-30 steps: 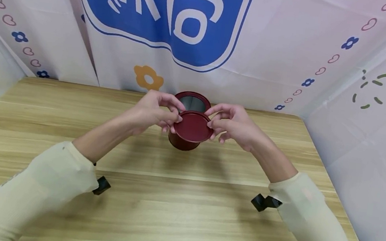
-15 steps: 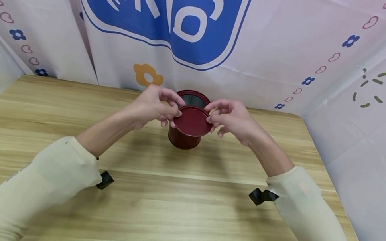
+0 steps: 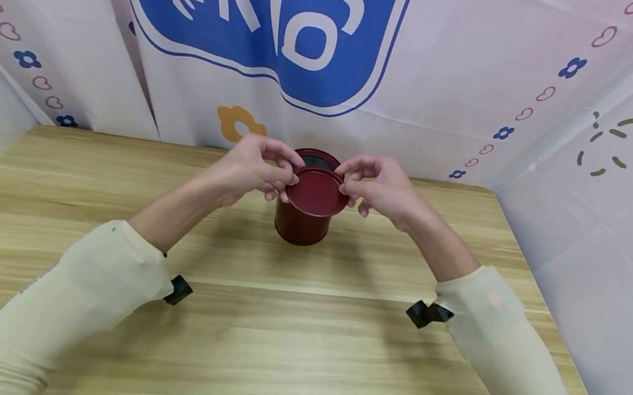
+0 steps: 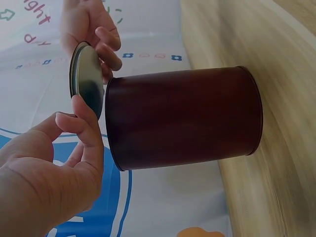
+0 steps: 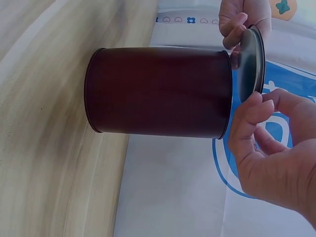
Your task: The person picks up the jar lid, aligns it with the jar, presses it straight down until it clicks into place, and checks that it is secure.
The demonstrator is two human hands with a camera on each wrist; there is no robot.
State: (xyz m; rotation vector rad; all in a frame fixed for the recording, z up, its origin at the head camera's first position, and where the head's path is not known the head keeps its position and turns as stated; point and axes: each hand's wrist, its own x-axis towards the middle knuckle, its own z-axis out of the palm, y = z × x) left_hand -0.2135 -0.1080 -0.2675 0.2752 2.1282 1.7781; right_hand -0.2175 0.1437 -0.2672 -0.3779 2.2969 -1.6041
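Observation:
A dark red cylindrical tin (image 3: 301, 227) stands upright at the far side of the table, its top open and its inside dark grey. Its round red lid (image 3: 318, 192) is held between both hands over the front part of the opening. My left hand (image 3: 252, 170) pinches the lid's left edge, my right hand (image 3: 379, 191) its right edge. In the left wrist view the lid's silvery underside (image 4: 91, 81) faces the tin's mouth, with a narrow gap between. From the right wrist view the lid (image 5: 252, 64) looks slightly tilted just off the rim.
The wooden table (image 3: 285, 352) stretches toward me. A white printed cloth (image 3: 437, 87) hangs right behind the tin, and another cloth wall (image 3: 605, 213) borders the right side. Black wrist devices (image 3: 179, 290) stick out from under both sleeves.
Both hands have moved the lid a little away from me toward the back of the tin, covering more of its opening. The tin has stayed in place.

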